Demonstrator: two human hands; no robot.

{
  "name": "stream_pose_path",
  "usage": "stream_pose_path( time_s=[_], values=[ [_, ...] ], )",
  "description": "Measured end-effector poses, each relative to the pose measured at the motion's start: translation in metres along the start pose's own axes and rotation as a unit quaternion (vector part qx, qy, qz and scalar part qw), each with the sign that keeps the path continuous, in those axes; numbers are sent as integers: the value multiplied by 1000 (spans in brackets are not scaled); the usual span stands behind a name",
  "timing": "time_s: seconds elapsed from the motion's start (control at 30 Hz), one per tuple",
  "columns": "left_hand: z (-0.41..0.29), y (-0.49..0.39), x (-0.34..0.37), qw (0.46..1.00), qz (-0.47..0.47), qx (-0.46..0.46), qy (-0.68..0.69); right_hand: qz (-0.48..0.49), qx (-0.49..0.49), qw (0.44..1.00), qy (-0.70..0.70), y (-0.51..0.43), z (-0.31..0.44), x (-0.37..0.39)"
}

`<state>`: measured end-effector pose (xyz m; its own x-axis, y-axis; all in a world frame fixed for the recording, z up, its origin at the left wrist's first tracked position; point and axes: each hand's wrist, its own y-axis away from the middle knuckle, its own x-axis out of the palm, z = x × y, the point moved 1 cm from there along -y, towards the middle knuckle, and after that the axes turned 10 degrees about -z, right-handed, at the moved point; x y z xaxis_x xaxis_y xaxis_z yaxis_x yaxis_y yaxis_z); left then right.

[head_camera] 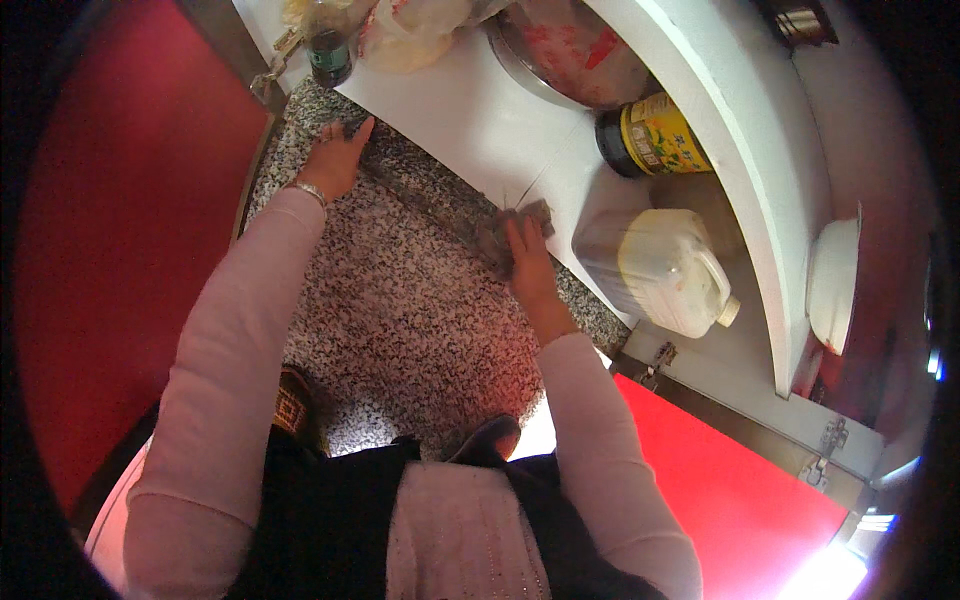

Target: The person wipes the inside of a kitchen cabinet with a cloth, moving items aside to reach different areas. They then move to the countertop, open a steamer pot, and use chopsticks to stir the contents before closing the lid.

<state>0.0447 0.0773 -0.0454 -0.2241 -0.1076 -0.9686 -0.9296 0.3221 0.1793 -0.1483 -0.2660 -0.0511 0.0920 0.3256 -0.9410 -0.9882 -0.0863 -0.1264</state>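
Observation:
My left hand [335, 159] reaches to the speckled stone edge [300, 112] below a white cabinet floor [465, 112], thumb apart and fingertips partly hidden against a dark, thin material. My right hand [534, 262] presses on a crumpled grey-brown cloth [538, 216] at the cabinet floor's front edge. The dark material [431, 187] stretches along the stone between both hands; whether it is part of the cloth, I cannot tell. Whether my left hand grips it is unclear too.
Inside the cabinet stand a dark bottle [329, 56], plastic bags [409, 34], a round metal-rimmed container [555, 52], a yellow-labelled jar [656, 139] and a plastic jug [660, 266]. Red doors hang open at left [142, 187] and right [720, 480]. A white bowl [832, 285] is farther right.

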Motion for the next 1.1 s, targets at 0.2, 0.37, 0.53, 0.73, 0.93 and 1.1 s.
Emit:
stream_pose_path(
  time_s=[0.2, 0.37, 0.53, 0.73, 0.93, 1.1],
  values=[
    [-69, 49, -15, 996, -24, 85, 13, 42, 29, 999, 7, 59, -7, -38],
    [-104, 60, -10, 990, 49, 113, -68, -13, -77, 997, 23, 42, 0, -13],
    [-111, 52, -1, 984, 49, 108, -131, 14, -121, 992, 46, -29, 66, 13],
    [-106, 53, 8, 979, 13, 136, -154, 6, 56, 982, -178, -23, 57, -5],
    [-107, 49, 9, 981, 17, 125, -148, 148, 51, 986, 63, 83, -17, -70],
    [-105, 50, 5, 979, 24, 151, -134, 202, 27, 968, 146, 105, -48, -53]
  ],
)
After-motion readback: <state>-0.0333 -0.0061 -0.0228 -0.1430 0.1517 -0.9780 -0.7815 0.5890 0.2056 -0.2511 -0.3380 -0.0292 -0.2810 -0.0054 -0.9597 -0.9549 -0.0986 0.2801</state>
